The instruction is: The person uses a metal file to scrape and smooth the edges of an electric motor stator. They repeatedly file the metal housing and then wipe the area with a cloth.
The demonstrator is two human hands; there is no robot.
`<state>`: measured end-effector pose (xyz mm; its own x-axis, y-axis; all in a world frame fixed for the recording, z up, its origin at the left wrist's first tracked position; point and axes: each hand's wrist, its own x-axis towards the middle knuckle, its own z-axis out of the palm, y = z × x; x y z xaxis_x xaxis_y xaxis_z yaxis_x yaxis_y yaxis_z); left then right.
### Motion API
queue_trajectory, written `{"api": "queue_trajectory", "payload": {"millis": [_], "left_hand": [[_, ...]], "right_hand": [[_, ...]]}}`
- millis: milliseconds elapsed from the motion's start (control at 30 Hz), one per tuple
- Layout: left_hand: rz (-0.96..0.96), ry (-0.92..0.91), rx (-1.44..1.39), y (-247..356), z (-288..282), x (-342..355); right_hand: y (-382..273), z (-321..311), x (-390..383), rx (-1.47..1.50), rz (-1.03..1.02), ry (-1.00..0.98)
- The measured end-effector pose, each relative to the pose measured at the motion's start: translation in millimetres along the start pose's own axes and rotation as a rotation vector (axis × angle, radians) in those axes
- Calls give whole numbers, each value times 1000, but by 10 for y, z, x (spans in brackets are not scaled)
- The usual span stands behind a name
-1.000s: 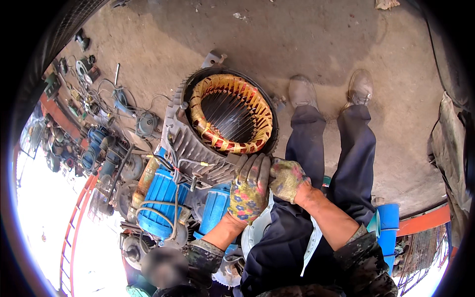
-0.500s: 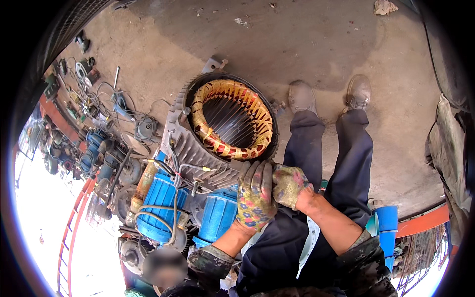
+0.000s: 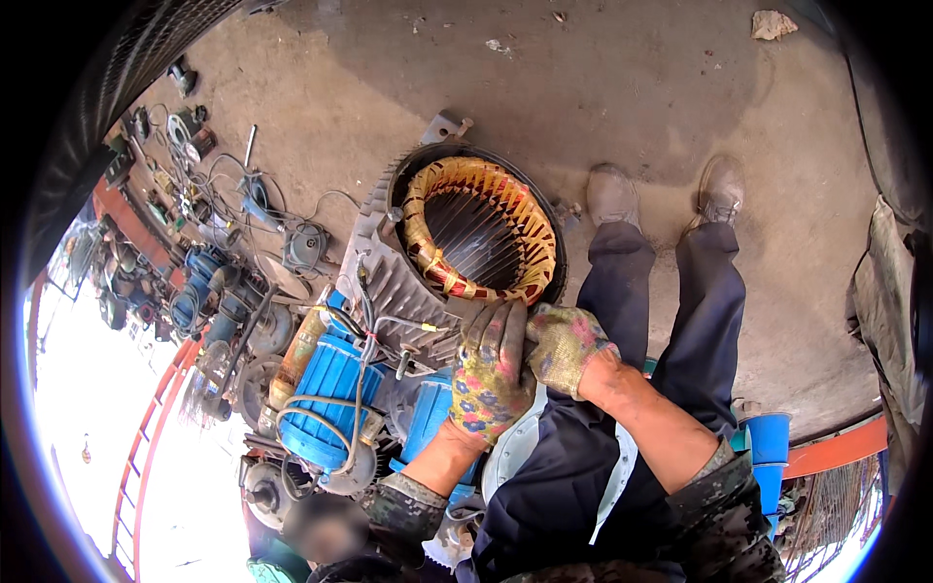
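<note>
A finned grey electric motor housing stands tilted before me, its round opening facing up. Inside the opening sits a ring of copper-coloured windings bound with yellowish lacing and red patches. My left hand, in a flowered glove with dark fingertips, lies with fingers stretched over the near rim of the housing. Right beside it, my gloved right hand is curled closed at the same rim, touching the left. Whatever the right fingers hold is hidden. Loose lead wires come out of the housing's left side.
Blue motors crowd the near left, with a coiled cable over one. Farther left lie pumps, motor parts and tangled cables. A blue bucket stands at the right by an orange beam. My legs flank the housing on its right.
The whole view has shifted slightly, with the housing and legs now farther right in it. Both hands stay together at the near rim, a little higher in the picture.
</note>
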<state>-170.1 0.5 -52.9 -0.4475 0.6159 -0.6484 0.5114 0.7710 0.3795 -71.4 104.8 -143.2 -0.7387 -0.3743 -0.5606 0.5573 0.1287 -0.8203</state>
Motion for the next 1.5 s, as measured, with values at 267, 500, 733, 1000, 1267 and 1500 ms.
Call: {"api": "queue_trajectory", "payload": {"millis": [267,500,733,1000,1267,1500], "left_hand": [[-41,52,-23,84,62,-17],[-32,91,1,-56,-177,70],[-15,263,184,-644,-637,119],[164,-124,381,-902,-947,399],[324,-183,49,-363,-336,-158],[138,-147,11,172,126,-293]], "right_hand": [[-42,-73,-40,75,17,62],[-122,220,165,20,-131,196],[-149,-345,-21,806,156,446],[-15,-382,-469,667,339,252],[668,544,-824,319,37,200],[629,492,-628,422,16,65]]}}
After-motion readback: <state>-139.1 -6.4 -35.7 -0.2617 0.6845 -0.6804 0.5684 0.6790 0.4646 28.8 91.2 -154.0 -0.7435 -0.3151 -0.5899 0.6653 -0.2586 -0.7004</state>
